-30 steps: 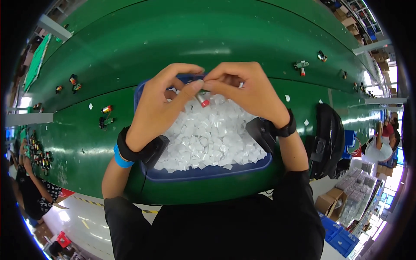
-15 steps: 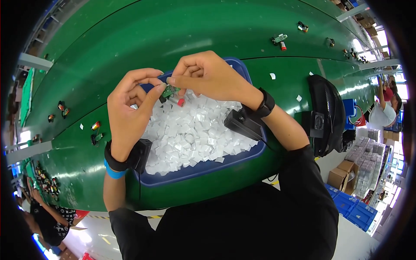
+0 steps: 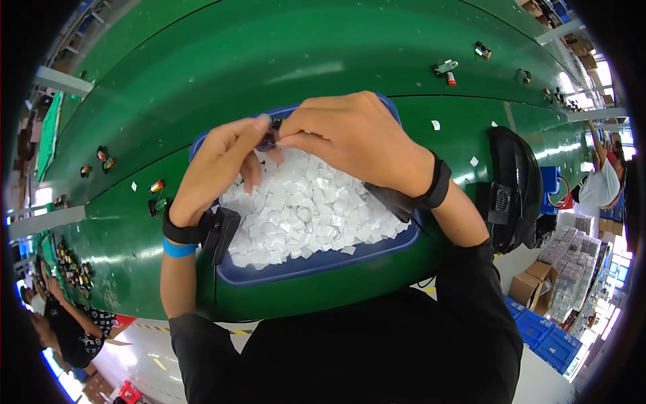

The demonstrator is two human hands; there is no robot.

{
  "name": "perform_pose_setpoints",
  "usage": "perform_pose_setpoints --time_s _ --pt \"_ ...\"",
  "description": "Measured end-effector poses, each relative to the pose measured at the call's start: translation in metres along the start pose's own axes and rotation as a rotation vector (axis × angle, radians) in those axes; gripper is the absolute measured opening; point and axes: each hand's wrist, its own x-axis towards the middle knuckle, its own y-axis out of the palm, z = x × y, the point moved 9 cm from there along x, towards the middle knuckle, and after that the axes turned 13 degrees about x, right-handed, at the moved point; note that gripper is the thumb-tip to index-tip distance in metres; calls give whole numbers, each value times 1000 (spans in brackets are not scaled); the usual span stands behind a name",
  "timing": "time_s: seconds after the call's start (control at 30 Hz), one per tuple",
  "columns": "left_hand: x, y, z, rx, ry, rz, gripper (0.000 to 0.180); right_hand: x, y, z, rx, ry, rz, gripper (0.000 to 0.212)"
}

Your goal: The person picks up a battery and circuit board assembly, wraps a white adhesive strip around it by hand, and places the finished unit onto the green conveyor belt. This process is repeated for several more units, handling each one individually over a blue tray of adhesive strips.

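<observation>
Above the far left part of a blue tray [image 3: 296,274], my two hands meet at a small circuit board [image 3: 269,140]. It shows now as a dark, slightly smeared shape between the fingertips. My left hand [image 3: 223,153] pinches it with thumb and fingers from the left. From the right, my right hand [image 3: 360,138] is closed on its other edge, the fingers partly hidden behind the hand's back. Beneath them the tray holds a heap of small white square pieces [image 3: 313,209]. Both wrists wear black straps with dark boxes.
Board assemblies with red cylinders lie on the green table: one [image 3: 445,69] at far right, one [image 3: 157,195] left of the tray. A black bag [image 3: 515,182] stands at right. More assemblies [image 3: 74,269] are heaped near a person [image 3: 74,323] at left; another person [image 3: 599,185] is far right.
The board has turned between my fingers, from its green face to a dark side. My right hand has rolled over, showing more of its back, and my left thumb has shifted up.
</observation>
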Motion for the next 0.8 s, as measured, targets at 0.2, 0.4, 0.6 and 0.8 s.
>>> perform_pose_setpoints --time_s 0.2,0.4,0.6,0.8 --pt "-2 -6 1 -142 130 -146 26 3 -5 -10 49 60 -70 9" --pt "-5 -3 -9 -340 186 -169 26 1 -5 -9 -35 73 -87 13" --pt "-7 -8 -5 -102 292 -193 28 -9 6 -45 497 574 -17 13" --pt "-17 -11 -20 29 406 -273 27 -11 -11 -56 283 593 -66 18"
